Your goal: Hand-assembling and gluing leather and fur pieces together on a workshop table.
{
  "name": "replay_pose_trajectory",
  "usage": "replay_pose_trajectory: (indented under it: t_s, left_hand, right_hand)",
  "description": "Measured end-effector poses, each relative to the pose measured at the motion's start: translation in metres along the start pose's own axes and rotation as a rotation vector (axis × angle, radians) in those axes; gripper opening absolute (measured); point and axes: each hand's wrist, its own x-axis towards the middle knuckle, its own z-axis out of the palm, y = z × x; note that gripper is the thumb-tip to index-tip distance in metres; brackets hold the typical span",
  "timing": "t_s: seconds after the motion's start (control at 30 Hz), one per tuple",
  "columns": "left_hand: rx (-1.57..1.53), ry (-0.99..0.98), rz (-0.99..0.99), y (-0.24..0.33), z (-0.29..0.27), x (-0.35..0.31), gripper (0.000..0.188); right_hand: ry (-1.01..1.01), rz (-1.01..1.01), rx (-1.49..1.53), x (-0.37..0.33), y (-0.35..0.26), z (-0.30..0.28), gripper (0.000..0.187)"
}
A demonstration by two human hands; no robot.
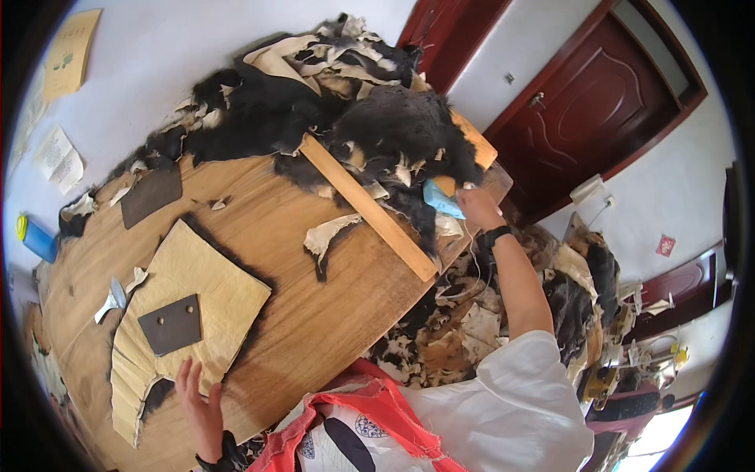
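Note:
My left hand [203, 409] is open, fingers apart, at the lower edge of a tan-backed fur pelt [216, 275]. The pelt lies fur side down, with dark fur showing along its edges. A dark brown flat template [171, 340] with two holes rests on it. My right arm stretches to the table's far right corner. There my right hand [478, 211] is closed beside a light blue item [442, 200]. Something small and white shows at its fingers, too hidden to name. A thin white cord [474, 256] hangs below that hand.
A wooden strip [366, 206] crosses the table [314, 315]. Black fur pelts [259, 118] are heaped at the back, and more scraps [480, 330] lie beyond the right edge. A scraper-like tool [114, 299], another dark flat piece [152, 197] and a blue container [38, 240] are at left.

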Motion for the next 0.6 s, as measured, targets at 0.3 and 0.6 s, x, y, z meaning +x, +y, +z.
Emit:
replay_pose_trajectory:
  t_s: [0.3,0.6]
  left_hand:
    - [0.112,0.215,-0.251,-0.086,-0.074,-0.005,0.044]
    - [0.370,0.234,-0.276,-0.171,-0.124,-0.009,0.063]
  right_hand:
    - [0.112,-0.077,0.175,-0.002,-0.142,-0.122,0.022]
    - [-0.190,-1.226,0.433,0.001,-0.560,-0.087,0.019]
